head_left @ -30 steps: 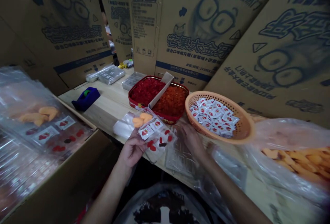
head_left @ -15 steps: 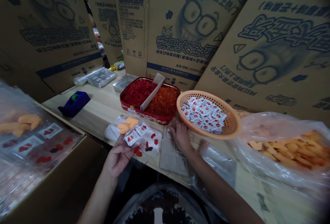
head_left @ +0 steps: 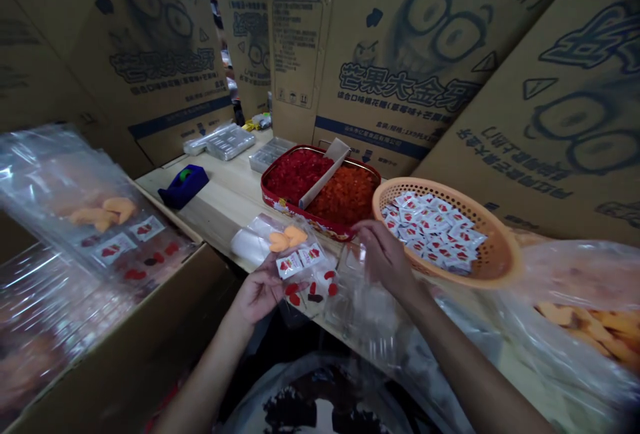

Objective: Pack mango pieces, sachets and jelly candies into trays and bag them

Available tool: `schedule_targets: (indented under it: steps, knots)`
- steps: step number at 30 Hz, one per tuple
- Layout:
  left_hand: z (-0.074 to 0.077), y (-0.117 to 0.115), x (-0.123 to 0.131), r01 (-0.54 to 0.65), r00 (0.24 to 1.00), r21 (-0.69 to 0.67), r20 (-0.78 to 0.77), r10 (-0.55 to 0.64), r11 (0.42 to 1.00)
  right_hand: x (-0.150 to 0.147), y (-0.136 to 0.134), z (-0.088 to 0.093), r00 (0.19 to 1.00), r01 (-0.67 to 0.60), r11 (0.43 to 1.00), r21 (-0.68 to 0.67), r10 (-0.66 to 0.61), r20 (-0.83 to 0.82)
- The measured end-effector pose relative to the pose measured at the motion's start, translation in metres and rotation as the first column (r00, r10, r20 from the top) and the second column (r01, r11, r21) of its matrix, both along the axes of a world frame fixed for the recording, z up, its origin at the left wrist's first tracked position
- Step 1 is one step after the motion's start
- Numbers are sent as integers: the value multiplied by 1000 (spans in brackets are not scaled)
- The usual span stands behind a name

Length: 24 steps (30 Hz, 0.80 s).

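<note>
Beside orange basket [head_left: 493,241], right hand [head_left: 384,257] now lifts clear plastic tray [head_left: 363,307].

The bag [head_left: 305,274] is thin, glossy clear plastic. The basket [head_left: 440,187] looks like matt orange plastic, the tin [head_left: 283,202] glossy printed metal, the table [head_left: 220,197] smooth pale wood, and the cartons [head_left: 380,121] matt corrugated cardboard.

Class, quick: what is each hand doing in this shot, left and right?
Left hand: holding a clear plastic bag.
Right hand: curled over a clear plastic tray; whether it grips cannot be told.
</note>
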<state>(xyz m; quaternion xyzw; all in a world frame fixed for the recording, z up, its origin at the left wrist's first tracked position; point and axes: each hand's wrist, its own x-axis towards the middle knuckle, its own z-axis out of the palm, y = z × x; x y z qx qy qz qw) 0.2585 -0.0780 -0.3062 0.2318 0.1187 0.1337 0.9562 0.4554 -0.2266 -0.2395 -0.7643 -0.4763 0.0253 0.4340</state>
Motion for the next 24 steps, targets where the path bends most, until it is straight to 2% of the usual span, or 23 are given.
schedule_targets:
  steps: [3, 5, 9, 16, 19, 21, 23, 24]
  knots:
    - [2, -6, 7, 36, 999, -50, -1, -36, 998, -16, 33, 29, 978, -91, 987, -131, 113, 175]
    - [5, -13, 12, 49, 999, -91, -1, -49, 995, -24, 57, 34, 938, -138, 965, -225, 200, 284]
    - [6, -26, 18, 33, 999, -112, -36, -38, 993, -36, 93, 21, 860, -153, 940, -304, 279, 427]
    - [8, -42, 23, 79, 995, 25, -62, -77, 997, -45, 113, -5, 825, -24, 951, -310, 194, 531]
    - [10, -42, 24, 122, 989, 50, -85, -118, 991, -39, 108, -5, 843, -10, 956, -292, 165, 512]
    - [11, -40, 23, 132, 988, 52, -82, -128, 990, -31, 96, -2, 892, 13, 968, -252, 103, 440]
    - [13, -37, 22, 121, 991, 46, -68, -117, 992, -21, 77, 0, 968, 78, 984, -162, -35, 249]
    - [15, -36, 22, 114, 992, 43, -56, -111, 993, -17, 65, 0, 992, 109, 987, -118, -102, 70]
